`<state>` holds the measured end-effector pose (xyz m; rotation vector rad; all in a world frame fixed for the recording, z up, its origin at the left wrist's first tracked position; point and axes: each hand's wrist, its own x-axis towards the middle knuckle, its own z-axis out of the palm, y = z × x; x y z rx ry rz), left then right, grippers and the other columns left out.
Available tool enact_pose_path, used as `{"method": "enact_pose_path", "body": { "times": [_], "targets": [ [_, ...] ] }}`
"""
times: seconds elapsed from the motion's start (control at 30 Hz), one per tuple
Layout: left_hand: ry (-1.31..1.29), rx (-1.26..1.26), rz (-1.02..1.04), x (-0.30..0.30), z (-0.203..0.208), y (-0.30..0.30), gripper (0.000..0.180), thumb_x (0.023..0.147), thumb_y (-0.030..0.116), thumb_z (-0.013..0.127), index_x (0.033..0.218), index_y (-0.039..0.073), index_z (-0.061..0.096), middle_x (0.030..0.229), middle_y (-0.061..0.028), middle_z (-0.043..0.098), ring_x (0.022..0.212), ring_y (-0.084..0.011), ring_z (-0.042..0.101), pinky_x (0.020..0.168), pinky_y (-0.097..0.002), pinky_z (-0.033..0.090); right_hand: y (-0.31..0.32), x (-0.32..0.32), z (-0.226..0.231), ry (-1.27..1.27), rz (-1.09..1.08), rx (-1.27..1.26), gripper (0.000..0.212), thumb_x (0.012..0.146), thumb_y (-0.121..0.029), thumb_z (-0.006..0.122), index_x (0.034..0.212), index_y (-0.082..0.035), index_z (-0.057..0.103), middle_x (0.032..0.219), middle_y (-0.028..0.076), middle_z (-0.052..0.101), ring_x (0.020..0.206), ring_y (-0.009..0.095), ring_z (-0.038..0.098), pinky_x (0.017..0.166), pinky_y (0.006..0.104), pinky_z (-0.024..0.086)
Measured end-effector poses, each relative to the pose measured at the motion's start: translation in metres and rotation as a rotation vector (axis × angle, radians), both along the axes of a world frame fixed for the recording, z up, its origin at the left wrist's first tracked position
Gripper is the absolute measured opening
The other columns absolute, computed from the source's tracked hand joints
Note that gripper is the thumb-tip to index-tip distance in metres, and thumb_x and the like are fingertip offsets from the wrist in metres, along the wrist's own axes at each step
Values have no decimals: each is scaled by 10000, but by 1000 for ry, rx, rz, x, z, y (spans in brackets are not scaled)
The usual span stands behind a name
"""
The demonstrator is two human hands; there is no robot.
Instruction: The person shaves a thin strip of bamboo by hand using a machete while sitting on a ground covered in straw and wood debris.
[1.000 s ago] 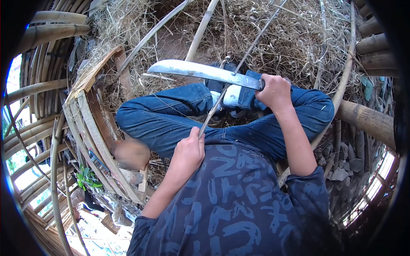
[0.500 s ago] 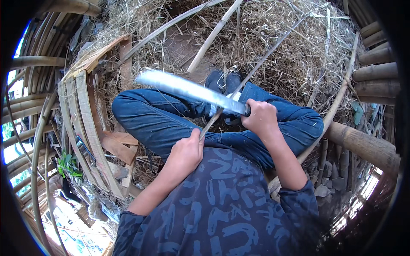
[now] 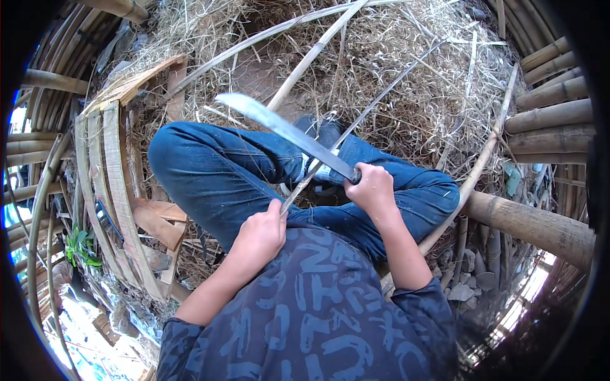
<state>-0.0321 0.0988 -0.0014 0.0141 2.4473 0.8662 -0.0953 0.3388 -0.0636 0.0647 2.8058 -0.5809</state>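
Sitting cross-legged amid dry shavings (image 3: 406, 76) and split bamboo, working a thin bamboo strip (image 3: 375, 108). Right hand (image 3: 375, 189) clenching the handle of a long knife (image 3: 286, 130), blade angling up and to the left across the blue-jeaned knees, apparently positioned for shaving along the strip. Left hand (image 3: 259, 236) gripping the strip's near end, fingers closed around it, seemingly steadying it against the blade. Strip running from the lap up and to the right over the litter. Thick bamboo poles (image 3: 546, 114) lying stacked at right; curved slats (image 3: 117, 190) leaning at left.

Straw heap (image 3: 406, 70) ahead, thick bamboo poles (image 3: 553, 117) right, stones (image 3: 470, 286) below
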Motion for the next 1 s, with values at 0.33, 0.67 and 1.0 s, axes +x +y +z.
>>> {"method": "enact_pose_path", "body": {
  "times": [0.33, 0.67, 1.0],
  "targets": [
    [-58, 128, -8, 12, 15, -9, 170, 962, 147, 485, 929, -20, 473, 703, -302, 581, 744, -488, 578, 624, -549, 431, 142, -80, -5, -22, -494, 321, 330, 741, -258, 631, 901, 21, 701, 888, 281, 674, 892, 398, 674, 818, 475, 524],
    [-500, 556, 24, -10, -13, -22, 253, 1004, 231, 450, 931, -5, 507, 766, -73, 535, 710, -158, 497, 667, -329, 430, 23, -9, -24, -50, -222, -242, 265, 738, -237, 682, 740, 27, 657, 661, 224, 635, 667, 351, 671, 628, 415, 507],
    [-596, 725, 85, -13, -19, -3, 218, 1018, 252, 439, 875, 88, 444, 682, 57, 416, 577, -45, 378, 509, -236, 361, -2, 8, 37, -18, 38, -84, 265, 713, -261, 721, 819, -23, 676, 694, 209, 653, 723, 385, 660, 662, 452, 536]
  ]
}}
